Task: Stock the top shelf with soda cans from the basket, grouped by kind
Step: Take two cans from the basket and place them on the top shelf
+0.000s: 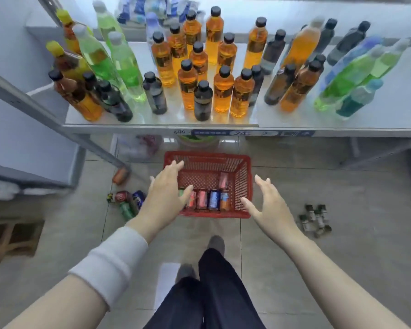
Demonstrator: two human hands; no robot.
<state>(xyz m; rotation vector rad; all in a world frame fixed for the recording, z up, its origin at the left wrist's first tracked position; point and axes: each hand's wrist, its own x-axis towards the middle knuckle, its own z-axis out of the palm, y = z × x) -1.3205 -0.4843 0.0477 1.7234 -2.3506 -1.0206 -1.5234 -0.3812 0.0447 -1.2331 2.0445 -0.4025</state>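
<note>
Nearest, 6 o'clock of frame: dark trousers [214,293], grey shoes, person standing over the floor tiles. White knit sleeve [114,260] on the left forearm.

Far left, 9 o'clock: low wooden stool [12,236].

Loose cans on the floor [128,200], red, blue and green, at 9 o'clock of the basket. One orange can [121,176] lies by the shelf leg, at 10 o'clock of it.

Left hand [166,191]: grip wide, fingers spread, holding nothing, over the left rim of the red plastic mesh basket [247,186]. Contact with rim or cans: cannot tell.

In the basket: row of soda cans [211,199] along the near wall, red, blue and orange. One more red can [223,179] at 1 o'clock of the row.

Right hand [268,203]: grip wide, empty, just beside the basket's right wall.

Cluster of small dark glass bottles [314,219] on the floor, 3 o'clock of the basket.

12 o'clock: grey metal shelf [342,119] crowded with orange, green and dark drink bottles.

Progress, as a judgement: no can shows on any shelf and the cans lie mixed in the basket, so stocking and grouping are all ahead.

Hard to read: a green can is half hidden under the left hand, so the count is unsure. Can labels are blurred. A higher shelf is cut off at the top edge, so which shelf is the top one is not certain.
</note>
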